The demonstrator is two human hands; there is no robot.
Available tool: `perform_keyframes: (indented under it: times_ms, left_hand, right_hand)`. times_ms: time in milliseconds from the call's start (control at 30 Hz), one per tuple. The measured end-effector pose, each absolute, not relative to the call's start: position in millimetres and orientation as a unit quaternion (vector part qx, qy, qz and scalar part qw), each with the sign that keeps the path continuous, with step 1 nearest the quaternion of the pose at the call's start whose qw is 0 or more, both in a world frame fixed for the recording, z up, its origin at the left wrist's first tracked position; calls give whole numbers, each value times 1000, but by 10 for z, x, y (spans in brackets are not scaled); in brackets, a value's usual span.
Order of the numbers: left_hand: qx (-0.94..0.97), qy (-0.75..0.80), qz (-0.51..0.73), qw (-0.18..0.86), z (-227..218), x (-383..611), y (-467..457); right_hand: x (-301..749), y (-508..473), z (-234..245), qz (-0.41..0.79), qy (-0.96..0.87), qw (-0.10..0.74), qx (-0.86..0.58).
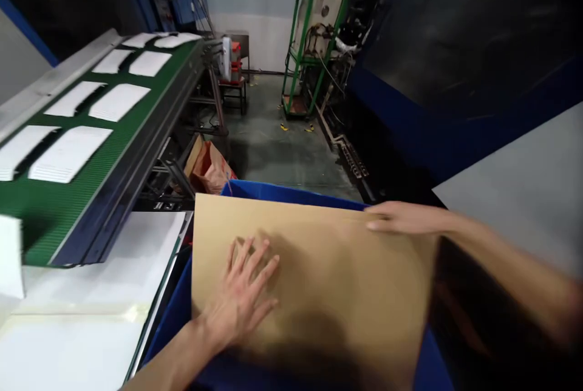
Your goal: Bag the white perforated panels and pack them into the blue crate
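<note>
A flat tan cardboard sheet (328, 282) sits across the mouth of a blue bin (282, 192), covering most of it. The left hand (243, 294) rests on the sheet, its grip spread, with fingers splayed and palm flat. The right hand (405, 219) lies at the sheet's far edge, its grip pressed together, though whether it pinches the cardboard I cannot tell. Beside the bin stands a white desk (82, 282), and beyond it white rectangular sheets (68, 154) ride a green conveyor belt (45, 215)
</note>
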State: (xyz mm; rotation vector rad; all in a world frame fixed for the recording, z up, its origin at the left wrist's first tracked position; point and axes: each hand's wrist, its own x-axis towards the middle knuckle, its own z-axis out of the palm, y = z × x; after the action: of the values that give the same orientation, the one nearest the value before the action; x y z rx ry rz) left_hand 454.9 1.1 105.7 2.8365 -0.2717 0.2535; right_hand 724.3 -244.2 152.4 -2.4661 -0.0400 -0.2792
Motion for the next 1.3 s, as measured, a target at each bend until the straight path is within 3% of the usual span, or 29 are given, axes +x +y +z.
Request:
perform_keyframes:
  times_ms: [167,267,433,600,800,1000,1300]
  left_hand:
    - [991,-86,-66,72,-500,5099,-96]
    - [983,-114,-111,89,-1280,5194,-52]
    - [988,-75,-94,101,-2460,5340,138]
    - [988,-77,-87,100,-3341,5339,240]
    - [984,-67,-112,125,-3467,5283,257]
    - [889,-247,-304,238,-3306,4987,152]
    - [870,-195,-352,286,-3284,4916,122]
  right_hand:
    - [7007,-2485,8,-40,-175,185,-966]
    - [6610,-2673,-906,-29,-214,117,-969]
    - [6652,-2693,-2338,-22,-225,44,-973]
    - [6806,-2684,-3265,19,-241,10,-970]
    - [6791,-2664,-3468,49,-229,-7,-972]
    - [7255,-2349,-3391,33,-186,3,-982]
    - [7475,-1986,-3540,67,-178,6,-982]
